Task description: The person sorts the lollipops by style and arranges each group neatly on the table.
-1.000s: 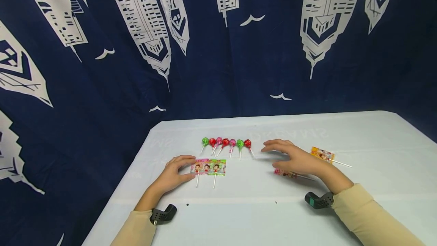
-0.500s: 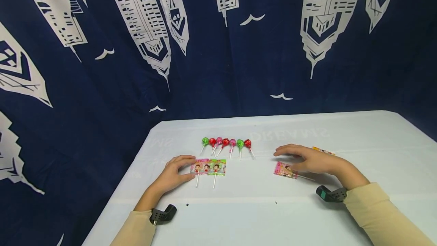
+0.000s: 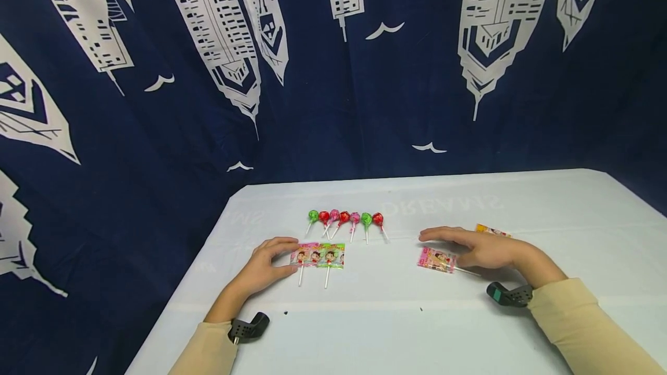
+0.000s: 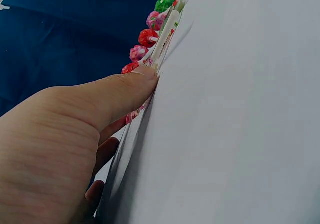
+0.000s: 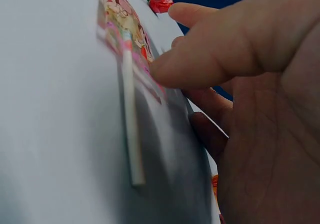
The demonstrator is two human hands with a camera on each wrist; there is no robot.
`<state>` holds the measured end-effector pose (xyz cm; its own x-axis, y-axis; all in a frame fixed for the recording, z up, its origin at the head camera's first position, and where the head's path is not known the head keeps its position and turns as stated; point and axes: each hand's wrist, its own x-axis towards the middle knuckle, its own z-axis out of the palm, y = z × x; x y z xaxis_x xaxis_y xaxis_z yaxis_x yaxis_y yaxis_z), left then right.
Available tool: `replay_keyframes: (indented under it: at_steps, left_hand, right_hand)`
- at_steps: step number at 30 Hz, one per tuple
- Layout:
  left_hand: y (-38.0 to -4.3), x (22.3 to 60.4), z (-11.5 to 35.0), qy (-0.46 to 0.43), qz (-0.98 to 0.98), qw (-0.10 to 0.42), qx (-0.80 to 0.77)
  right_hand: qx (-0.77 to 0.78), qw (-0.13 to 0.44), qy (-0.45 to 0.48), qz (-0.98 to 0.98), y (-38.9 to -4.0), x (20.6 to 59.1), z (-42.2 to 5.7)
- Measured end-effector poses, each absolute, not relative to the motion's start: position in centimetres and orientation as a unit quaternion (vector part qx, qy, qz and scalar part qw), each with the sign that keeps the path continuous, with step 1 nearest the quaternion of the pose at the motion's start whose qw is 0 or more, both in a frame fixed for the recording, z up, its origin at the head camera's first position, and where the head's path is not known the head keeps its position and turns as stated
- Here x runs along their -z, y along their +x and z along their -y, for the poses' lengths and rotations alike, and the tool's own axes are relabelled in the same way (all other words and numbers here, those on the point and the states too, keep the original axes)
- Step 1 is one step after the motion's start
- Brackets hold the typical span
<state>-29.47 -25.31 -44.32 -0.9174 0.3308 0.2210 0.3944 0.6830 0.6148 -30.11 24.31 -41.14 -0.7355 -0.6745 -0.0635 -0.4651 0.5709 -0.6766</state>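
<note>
In the head view my left hand (image 3: 268,265) holds the left edge of a pink-wrapped flat lollipop (image 3: 307,254), index finger at its top and thumb at its bottom. A green-wrapped flat lollipop (image 3: 332,256) lies against its right side. In the left wrist view the thumb (image 4: 142,76) covers part of the wrapper. My right hand (image 3: 482,247) reaches over the table, fingers extended, its thumb right at the edge of another pink-wrapped lollipop (image 3: 435,260), whose white stick (image 5: 131,129) points toward me. Behind this hand an orange-wrapped lollipop (image 3: 492,230) is mostly hidden.
Farther back, several round lollipops in green, red (image 3: 378,219) and pink wrappers stand in a row, sticks toward me. They lie on a white-covered table (image 3: 365,334). A dark blue cloth (image 3: 333,109) with white building prints hangs behind it.
My right hand has moved right and a little toward me, uncovering more of the pink lollipop and hiding most of the orange one. The left hand has stayed in place.
</note>
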Motion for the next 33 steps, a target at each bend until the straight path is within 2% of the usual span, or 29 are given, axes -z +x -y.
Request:
replay_keyframes:
  at_steps: [4, 13, 21, 33]
  left_hand:
    - [-29.5, 44.2, 25.4, -0.200, 0.917, 0.045, 0.343]
    - [-29.4, 44.2, 25.4, -0.191, 0.916, 0.037, 0.351]
    - [-29.3, 44.2, 25.3, -0.191, 0.915, 0.037, 0.354]
    - [-29.4, 44.2, 25.3, -0.189, 0.916, 0.037, 0.352]
  right_hand:
    - [0.346, 0.175, -0.336, -0.859, -30.0, 41.2, -24.3]
    - [0.335, 0.169, -0.351, -0.858, -29.8, 41.2, -24.3]
    - [0.294, 0.138, -0.370, -0.871, -29.6, 41.4, -23.8]
    - [0.259, 0.125, -0.381, -0.879, -29.2, 41.4, -22.4]
